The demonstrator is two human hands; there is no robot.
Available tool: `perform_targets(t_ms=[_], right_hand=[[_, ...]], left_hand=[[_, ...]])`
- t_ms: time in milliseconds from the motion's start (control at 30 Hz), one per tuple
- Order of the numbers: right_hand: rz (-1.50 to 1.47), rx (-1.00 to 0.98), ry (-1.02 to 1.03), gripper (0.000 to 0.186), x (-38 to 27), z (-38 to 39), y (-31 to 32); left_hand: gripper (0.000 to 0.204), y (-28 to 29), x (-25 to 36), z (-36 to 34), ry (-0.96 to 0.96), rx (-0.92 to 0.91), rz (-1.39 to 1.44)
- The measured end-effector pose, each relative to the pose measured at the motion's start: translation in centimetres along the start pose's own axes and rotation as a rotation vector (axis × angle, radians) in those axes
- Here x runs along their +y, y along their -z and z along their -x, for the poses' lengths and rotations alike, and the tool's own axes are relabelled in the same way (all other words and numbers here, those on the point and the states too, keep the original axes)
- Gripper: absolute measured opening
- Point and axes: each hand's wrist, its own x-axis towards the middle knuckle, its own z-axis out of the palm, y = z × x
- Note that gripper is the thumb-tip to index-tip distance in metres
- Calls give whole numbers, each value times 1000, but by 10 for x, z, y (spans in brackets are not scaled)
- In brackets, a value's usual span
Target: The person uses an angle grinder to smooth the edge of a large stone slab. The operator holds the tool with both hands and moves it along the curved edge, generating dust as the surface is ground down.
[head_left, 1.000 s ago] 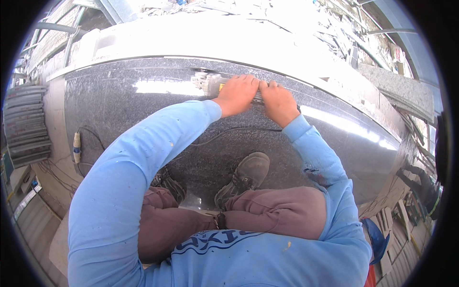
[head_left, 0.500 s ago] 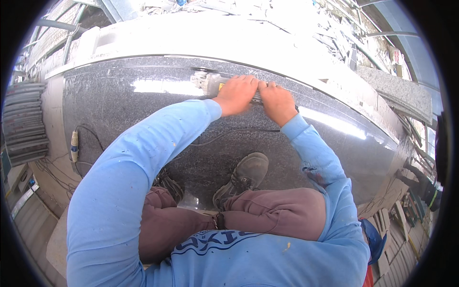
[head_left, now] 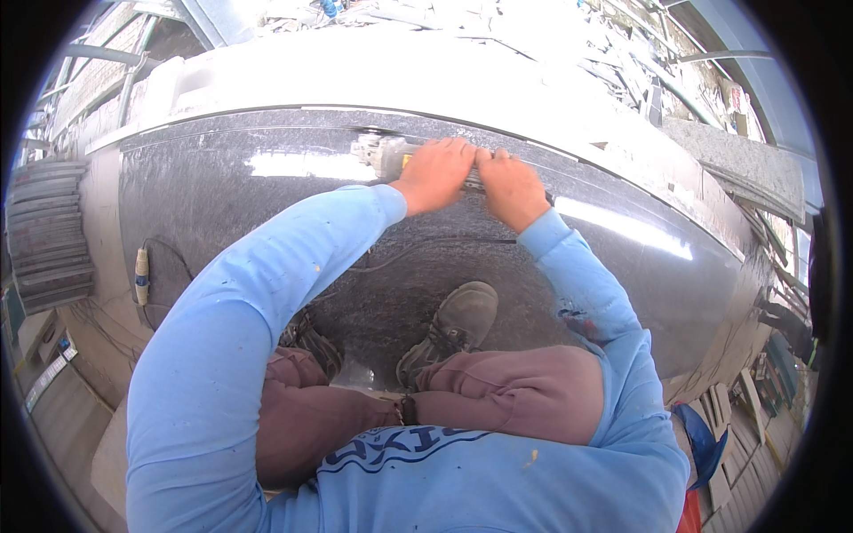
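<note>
An angle grinder [head_left: 383, 156] with a grey metal head lies across the dark, polished stone slab [head_left: 195, 213], near its far edge. Its disc, at the left end, is at a thin light line that runs along that edge; whether it touches the stone I cannot tell. My left hand [head_left: 436, 174] is wrapped round the grinder's body just behind the head. Right beside it, my right hand [head_left: 513, 188] grips the rear of the tool. Most of the body is hidden under my fingers. A dark cable [head_left: 426, 242] trails over the slab behind the hands.
A cable connector [head_left: 141, 275] lies at the slab's left end. Stacked grey strips [head_left: 49, 235] stand far left. My shoe [head_left: 464, 318] rests on the slab. Beyond the far edge is a bright, pale ledge [head_left: 373, 67] with rubble behind. A stone block [head_left: 737, 164] stands at the right.
The grinder and both hands have shifted very slightly left along the slab's far edge. My grip looks the same.
</note>
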Motion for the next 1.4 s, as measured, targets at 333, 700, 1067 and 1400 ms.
perform_targets(t_ms=[333, 700, 1067, 1400], right_hand=[[29, 78, 9, 28, 10, 4, -11], [-46, 24, 13, 31, -5, -15, -16], [4, 41, -21, 31, 11, 11, -6], [34, 78, 10, 23, -2, -9, -21]], left_hand=[[51, -3, 7, -4, 10, -6, 35], [51, 0, -12, 4, 14, -4, 19], [51, -4, 12, -6, -21, 6, 20], [53, -2, -10, 3, 15, -36, -3]])
